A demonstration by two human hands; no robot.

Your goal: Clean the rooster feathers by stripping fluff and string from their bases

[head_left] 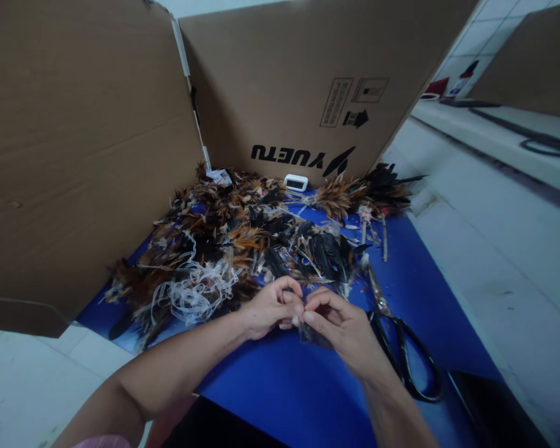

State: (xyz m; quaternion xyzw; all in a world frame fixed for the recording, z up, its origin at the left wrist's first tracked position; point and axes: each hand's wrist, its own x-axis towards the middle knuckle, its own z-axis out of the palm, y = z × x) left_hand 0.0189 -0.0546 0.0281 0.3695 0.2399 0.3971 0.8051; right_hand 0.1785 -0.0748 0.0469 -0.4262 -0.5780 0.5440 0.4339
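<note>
Close to the table's near edge, my left hand and my right hand meet fingertip to fingertip. Both are closed in a pinch on a small dark feather with a pale end, partly hidden by the fingers. Just beyond them lies a loose spread of black and brown feathers. A tangle of clear plastic ribbon rests on the feathers beyond my left forearm. To the right of my right hand are scissors with black handles, blades pointing away.
Cardboard panels stand along the left and back of the blue table. A small white digital clock sits at the back, beside tied feather bundles. A dark flat object lies at the near right corner.
</note>
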